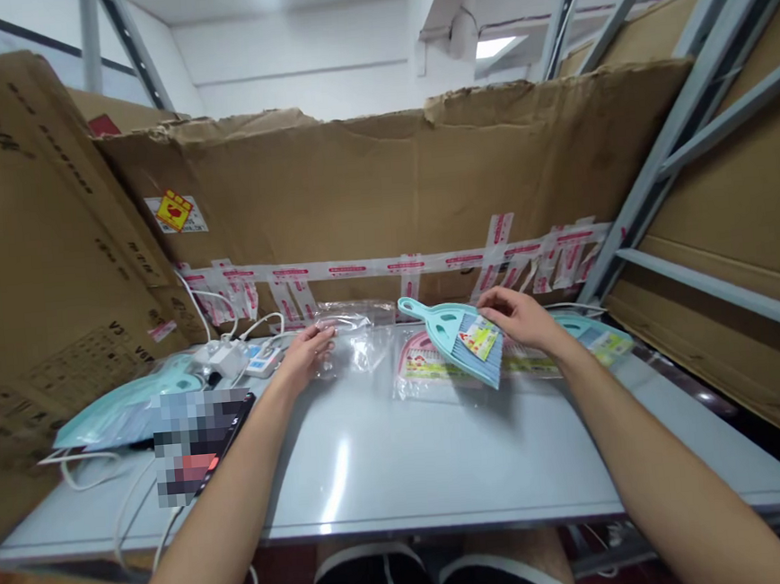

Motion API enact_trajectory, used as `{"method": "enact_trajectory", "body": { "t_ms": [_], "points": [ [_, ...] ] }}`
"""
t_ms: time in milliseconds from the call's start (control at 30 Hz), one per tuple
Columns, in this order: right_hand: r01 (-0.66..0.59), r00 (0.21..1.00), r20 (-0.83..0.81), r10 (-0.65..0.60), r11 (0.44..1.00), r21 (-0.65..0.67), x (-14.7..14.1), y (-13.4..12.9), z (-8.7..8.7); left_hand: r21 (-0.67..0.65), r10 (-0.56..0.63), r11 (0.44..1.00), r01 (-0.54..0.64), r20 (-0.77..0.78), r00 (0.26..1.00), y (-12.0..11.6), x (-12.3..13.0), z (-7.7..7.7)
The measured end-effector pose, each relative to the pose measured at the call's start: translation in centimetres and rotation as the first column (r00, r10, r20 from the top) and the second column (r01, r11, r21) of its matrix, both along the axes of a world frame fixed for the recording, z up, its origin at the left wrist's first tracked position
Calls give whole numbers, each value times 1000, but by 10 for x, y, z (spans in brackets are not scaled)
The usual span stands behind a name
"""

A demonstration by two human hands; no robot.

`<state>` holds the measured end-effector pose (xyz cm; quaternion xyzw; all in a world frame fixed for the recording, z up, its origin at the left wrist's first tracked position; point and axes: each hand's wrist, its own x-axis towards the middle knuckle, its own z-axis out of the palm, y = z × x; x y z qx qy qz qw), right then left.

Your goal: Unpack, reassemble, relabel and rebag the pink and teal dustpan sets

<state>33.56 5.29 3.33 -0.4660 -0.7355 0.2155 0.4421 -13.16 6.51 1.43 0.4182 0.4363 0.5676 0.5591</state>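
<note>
My right hand (517,318) grips the edge of a small turquoise dustpan (443,328), holding it tilted above the table. A blue-bristled brush (480,361) is nested in that dustpan, with a colourful label card (480,336) on it. On the left, my left hand (308,352) has its fingers closed on the edge of a clear plastic bag (363,343). Beneath the held dustpan lies a pink dustpan set (415,357) in clear wrapping. Just past my right wrist rests a wrapped turquoise set (600,338), partly hidden by my arm.
Another wrapped turquoise dustpan (122,407) lies at the far left, beside a power strip (260,358) with plugs and white cables. A partly blurred phone (229,431) sits near my left forearm. Taped cardboard (368,186) walls the table's back; a metal rack (662,145) stands right.
</note>
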Motion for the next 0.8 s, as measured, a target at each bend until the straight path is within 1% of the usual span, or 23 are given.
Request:
{"method": "enact_trajectory", "body": {
  "t_ms": [100,200,267,333,400,500,667,800],
  "points": [
    [17,998,59,-18,1000,7,4,-3,2,8,-33,999,34,-53,998,-2,5,-3],
    [-21,984,176,14,999,38,1,-5,4,24,-96,995,98,-77,992,-4,9,-6],
    [-49,970,240,42,998,26,-3,-5,4,36,-147,988,151,-92,985,-4,10,-8],
    [-58,963,264,56,998,1,-6,-5,3,46,-178,982,182,-87,980,-5,11,-8],
    [-65,965,253,65,998,-7,-11,-5,1,41,-195,979,198,-70,978,-8,14,-7],
    [-64,975,214,57,998,25,-21,-6,-1,3,-236,972,237,-63,970,-15,22,-3],
    [-51,988,147,36,994,100,-44,-12,-4,-70,-353,934,350,-34,935,-31,39,5],
    [-77,992,108,66,992,103,-59,-19,-5,-108,-406,910,400,-48,912,-39,50,5]
  ]
}}
